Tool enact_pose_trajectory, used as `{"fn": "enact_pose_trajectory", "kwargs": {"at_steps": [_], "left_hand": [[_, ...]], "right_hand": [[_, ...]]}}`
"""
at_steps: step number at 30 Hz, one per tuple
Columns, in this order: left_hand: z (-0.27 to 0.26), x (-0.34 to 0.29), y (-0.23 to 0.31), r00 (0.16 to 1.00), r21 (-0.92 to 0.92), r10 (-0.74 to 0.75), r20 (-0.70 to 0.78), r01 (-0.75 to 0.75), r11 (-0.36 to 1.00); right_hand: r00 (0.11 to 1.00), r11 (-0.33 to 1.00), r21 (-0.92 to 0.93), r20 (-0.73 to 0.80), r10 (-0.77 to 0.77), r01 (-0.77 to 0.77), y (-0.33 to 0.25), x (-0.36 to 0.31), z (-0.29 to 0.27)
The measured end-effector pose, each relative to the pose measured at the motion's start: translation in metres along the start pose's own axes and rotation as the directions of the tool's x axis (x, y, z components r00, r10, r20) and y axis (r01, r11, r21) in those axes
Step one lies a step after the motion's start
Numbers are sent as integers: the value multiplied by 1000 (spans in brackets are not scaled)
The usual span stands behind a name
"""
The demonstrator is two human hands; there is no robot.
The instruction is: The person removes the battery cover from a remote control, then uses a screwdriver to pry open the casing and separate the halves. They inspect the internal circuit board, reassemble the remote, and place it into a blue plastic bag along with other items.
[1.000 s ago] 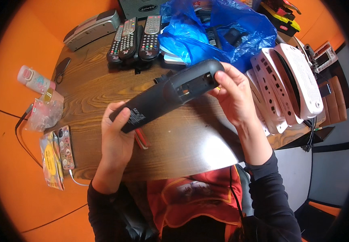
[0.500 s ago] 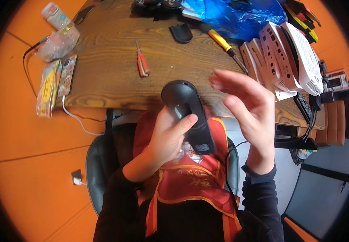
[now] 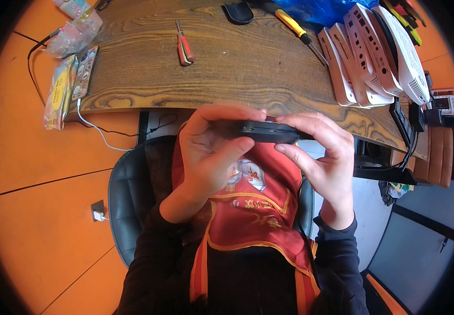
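Both my hands hold a slim black handheld device [image 3: 269,132] edge-on, just in front of the table's near edge, its narrow side with small slots facing me. My left hand [image 3: 206,142] grips one end between thumb and fingers. At the other end, my right hand [image 3: 324,144] has its thumb below and its fingers along the top. The exact kind of device does not show. On the table lie a screwdriver with a red handle [image 3: 185,51] and a black rounded cover piece [image 3: 238,13].
A yellow-handled screwdriver [image 3: 291,22] lies near a row of white router-like boxes [image 3: 366,58] at the right. A phone [image 3: 85,73] on a white cable and a snack packet [image 3: 60,94] sit at the table's left edge. Blue plastic [image 3: 316,8] lies at the back.
The black device has turned from upright to level and edge-on. My right hand, open and apart from it before, now grips its right end. The view has tilted downward.
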State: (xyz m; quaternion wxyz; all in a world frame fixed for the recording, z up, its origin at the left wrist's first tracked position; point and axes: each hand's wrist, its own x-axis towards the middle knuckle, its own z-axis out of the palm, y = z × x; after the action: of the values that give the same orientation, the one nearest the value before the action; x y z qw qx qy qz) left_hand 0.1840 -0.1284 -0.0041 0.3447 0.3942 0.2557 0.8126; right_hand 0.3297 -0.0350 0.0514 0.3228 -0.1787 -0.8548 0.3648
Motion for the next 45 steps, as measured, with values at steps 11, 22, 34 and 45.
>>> {"fn": "enact_pose_trajectory", "kwargs": {"at_steps": [11,22,34,45], "left_hand": [[9,-10,-3,995,-90,18,-101,-28,996],[-31,-11,3,948,-384,-114,-296,-9,923],[-9,5,41,951,951,15,307,-308,13],[-5,0,29,959,955,78,272,-279,103]], "right_hand": [[998,979,197,45,37,-45,-3,8,13],[985,985,-35,-30,169,-170,0,-9,-27],[995,996,42,-59,82,-80,16,-22,-16],[996,992,125,-91,21,-10,23,-17,-3]]}}
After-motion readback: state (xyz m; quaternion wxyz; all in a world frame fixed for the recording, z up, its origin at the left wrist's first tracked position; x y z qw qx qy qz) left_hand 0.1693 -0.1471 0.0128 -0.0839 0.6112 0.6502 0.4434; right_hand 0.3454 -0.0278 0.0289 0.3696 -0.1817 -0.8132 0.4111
